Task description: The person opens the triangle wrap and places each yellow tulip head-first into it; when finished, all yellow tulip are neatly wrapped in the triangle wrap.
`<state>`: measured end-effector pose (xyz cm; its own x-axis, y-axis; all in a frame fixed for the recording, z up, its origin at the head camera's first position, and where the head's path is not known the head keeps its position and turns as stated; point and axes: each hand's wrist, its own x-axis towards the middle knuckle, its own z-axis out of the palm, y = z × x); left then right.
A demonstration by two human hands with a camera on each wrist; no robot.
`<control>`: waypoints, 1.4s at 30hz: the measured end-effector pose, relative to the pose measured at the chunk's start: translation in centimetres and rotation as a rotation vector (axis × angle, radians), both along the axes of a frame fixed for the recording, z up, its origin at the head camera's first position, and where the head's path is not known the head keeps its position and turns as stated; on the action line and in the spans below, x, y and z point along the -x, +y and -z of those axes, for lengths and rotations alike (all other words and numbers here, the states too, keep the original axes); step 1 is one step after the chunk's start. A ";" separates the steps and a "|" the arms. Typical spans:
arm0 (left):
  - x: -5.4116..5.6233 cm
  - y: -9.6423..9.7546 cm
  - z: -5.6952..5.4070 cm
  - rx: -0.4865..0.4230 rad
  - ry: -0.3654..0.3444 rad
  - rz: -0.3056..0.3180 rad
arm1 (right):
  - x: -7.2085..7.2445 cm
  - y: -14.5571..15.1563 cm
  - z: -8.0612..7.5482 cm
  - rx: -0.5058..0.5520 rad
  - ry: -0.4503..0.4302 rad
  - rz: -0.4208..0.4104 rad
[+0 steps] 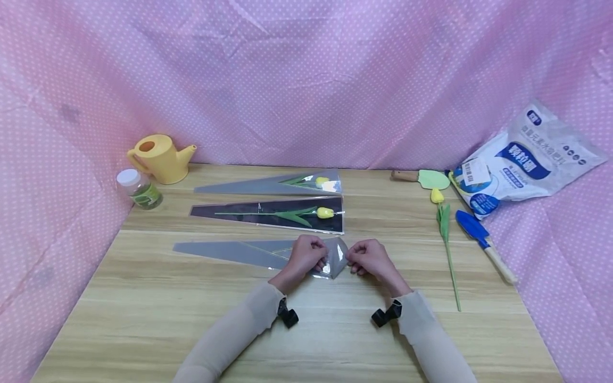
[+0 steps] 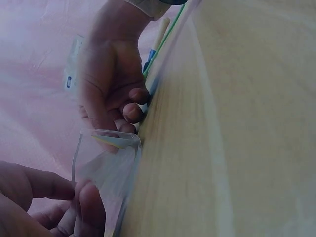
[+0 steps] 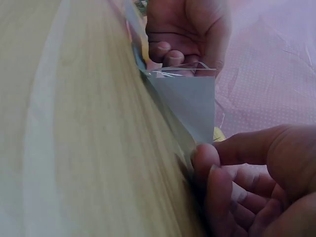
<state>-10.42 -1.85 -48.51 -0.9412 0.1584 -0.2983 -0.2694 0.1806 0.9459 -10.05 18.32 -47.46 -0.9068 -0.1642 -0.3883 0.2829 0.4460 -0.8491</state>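
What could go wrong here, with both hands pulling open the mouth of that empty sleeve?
1. The left hand and right hand pinch only the thin edges of the clear sleeve; the slick film may slip out or crease.
2. Pulling the mouth apart may split the sleeve's seam.
3. The loose yellow tulip lies at the right, apart from the hands; reaching for it means letting go with one hand, and the mouth could close again.
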 end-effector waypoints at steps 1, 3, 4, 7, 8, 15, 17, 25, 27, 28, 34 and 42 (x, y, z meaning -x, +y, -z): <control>0.1 0.0 0.1 -0.008 -0.006 0.006 | 0.2 0.1 0.7 -0.014 0.012 0.005; 0.2 -0.1 0.3 -0.033 -0.023 0.015 | 0.2 0.0 0.9 -0.043 0.041 0.001; 0.3 -0.1 0.4 -0.044 -0.028 0.019 | 0.2 0.1 0.9 -0.063 0.060 -0.006; 0.4 -0.2 0.6 -0.061 -0.034 0.030 | 0.2 0.1 0.9 -0.125 0.095 -0.011; 0.4 -0.2 0.6 -0.067 -0.037 0.034 | 0.2 0.0 0.9 -0.147 0.107 -0.014; 0.7 -0.4 0.7 -0.086 -0.063 0.058 | 0.2 0.1 0.9 -0.183 0.140 -0.031; 0.7 -0.4 0.7 -0.084 -0.066 0.060 | 0.2 0.2 0.9 -0.168 0.145 -0.041; 0.5 -0.3 0.6 -0.072 -0.063 0.052 | 0.3 0.3 0.6 -0.101 0.140 -0.039; 0.6 -0.3 0.6 -0.063 -0.063 0.048 | 0.3 0.4 0.4 -0.091 0.142 -0.041; 0.6 -0.2 0.7 -0.058 -0.062 0.047 | 0.3 0.4 0.2 -0.083 0.137 -0.044; 0.7 -0.2 0.8 -0.035 -0.061 0.040 | 0.9 2.1 -1.0 -0.035 0.122 -0.046; 0.6 -0.2 0.7 -0.029 -0.061 0.042 | 1.6 6.7 -2.7 -0.044 0.172 0.095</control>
<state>-11.00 -2.09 -49.26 -0.9139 0.2069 -0.3492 -0.3191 0.1653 0.9332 -11.67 25.07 -44.79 -0.9710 -0.0607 -0.2311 0.1779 0.4621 -0.8688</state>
